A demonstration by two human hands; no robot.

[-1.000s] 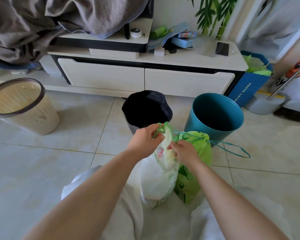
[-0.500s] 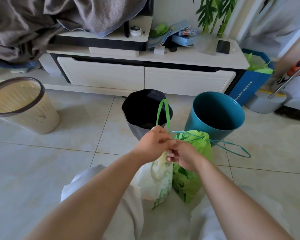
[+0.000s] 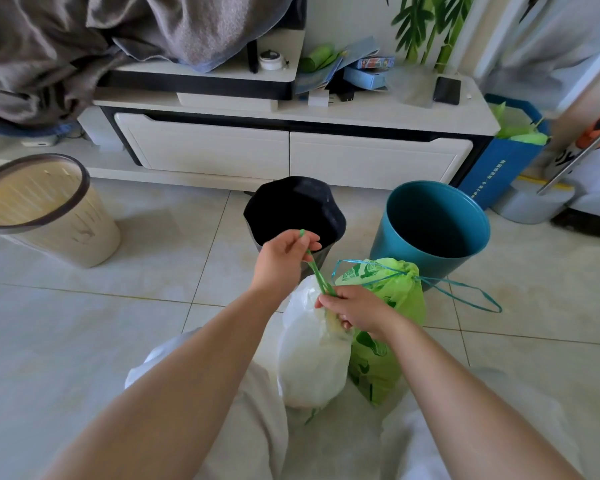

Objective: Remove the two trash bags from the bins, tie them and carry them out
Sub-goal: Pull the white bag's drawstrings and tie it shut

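While the drawstring (image 3: 315, 270) is being drawn tight: the left hand (image 3: 284, 258) is rising up and away from the white bag (image 3: 312, 362). Half a second ago it was sitting pressed against the right hand (image 3: 357, 311).
Drawstring: the loop that was standing above the left hand half a second ago is now running as one straight, taut strand between the two hands.
Left hand: thumb and forefinger are pinching the upper end of the drawstring, and the other fingers are curling loosely beneath.
Right hand: the fingers are curling round the gathered neck of the white bag and holding it down, where a second ago they were only picking at the open mouth.
White bag: it is standing on the floor (image 3: 84, 323) between the person's knees, in front of the black bin (image 3: 293, 209), with its mouth now bunching shut.
Green bag (image 3: 395, 299): it is sitting on the floor touching the white bag's right side, in front of the teal bin (image 3: 433, 223). Its mouth is already puckered and its blue cord (image 3: 465, 293) is trailing across the floor.
Bins: both are showing dark insides with no bag in them.
Meaning for the task: the second bag seems to be closing. No knot is showing yet, so tying and carrying out are probably still to come.
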